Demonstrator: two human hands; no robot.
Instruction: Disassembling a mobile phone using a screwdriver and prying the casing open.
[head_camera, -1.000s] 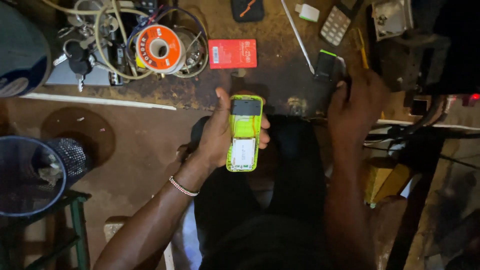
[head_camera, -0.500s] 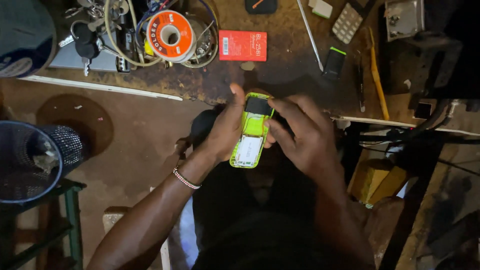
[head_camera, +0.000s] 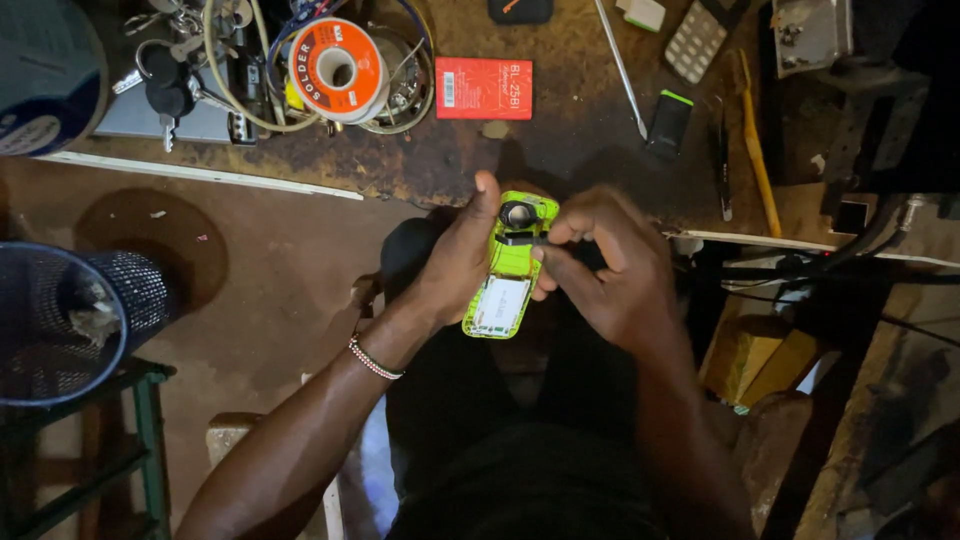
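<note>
A lime-green phone housing (head_camera: 508, 266) with its back off is held over my lap, showing a round speaker at the top and a white label lower down. My left hand (head_camera: 450, 262) grips it from the left, thumb along its upper edge. My right hand (head_camera: 605, 268) comes in from the right, fingertips pinching a small dark part at the housing's upper section. A beaded bracelet (head_camera: 374, 358) circles my left wrist.
The workbench (head_camera: 420, 165) ahead carries a solder spool (head_camera: 335, 68), tangled cables, keys (head_camera: 170, 85), a red battery pack (head_camera: 484, 88), a small black-and-green part (head_camera: 668, 122), a keypad (head_camera: 696, 40), a metal rod and a yellow-handled tool (head_camera: 757, 150). A mesh bin (head_camera: 75, 320) stands at left on a green stool.
My right hand came back from the bench to the phone housing and now works at its top. The black piece that covered the upper part is gone, exposing the speaker.
</note>
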